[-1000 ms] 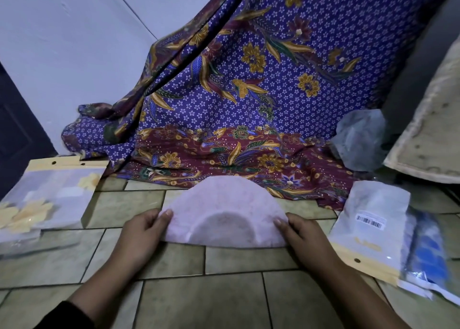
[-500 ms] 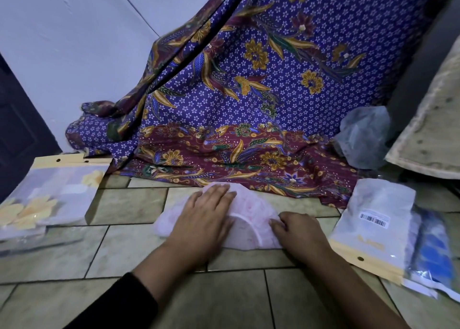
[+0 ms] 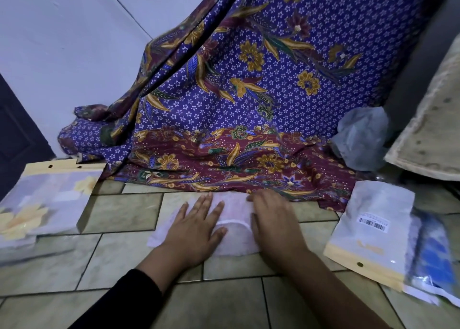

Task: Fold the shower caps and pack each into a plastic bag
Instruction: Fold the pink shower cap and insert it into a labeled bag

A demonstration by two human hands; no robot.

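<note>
Far left: flat plastic bags with yellow header strips [image 3: 47,204] lie stacked on the tiled floor [image 3: 119,211]. They appear filled, pale contents with a yellow flower print; likely finished packs, though the count is unclear.

Centre-left: left hand [image 3: 196,231] lies palm down on the shower cap [image 3: 235,239], fingers straight and spread, pressing it flat.

Centre: the cap is a pale pink-white piece lying on the floor between and under both hands, just in front of the hem of the batik cloth [image 3: 249,92]. A curved elastic edge shows between the hands. It looks part-folded, narrower than a full round.

Centre-right: right hand [image 3: 276,226] also lies palm down on the cap's right portion, fingers extended and close together, nothing pinched.

Right: a plastic bag with a barcode label [image 3: 371,229] lies near, with a blue-printed packet [image 3: 438,261] beside it. Behind them sits crumpled clear plastic [image 3: 361,139].

Judgement: this cap is mid-fold. A further fold probably remains, then insertion into a bag. How many caps remain I cannot tell.
</note>
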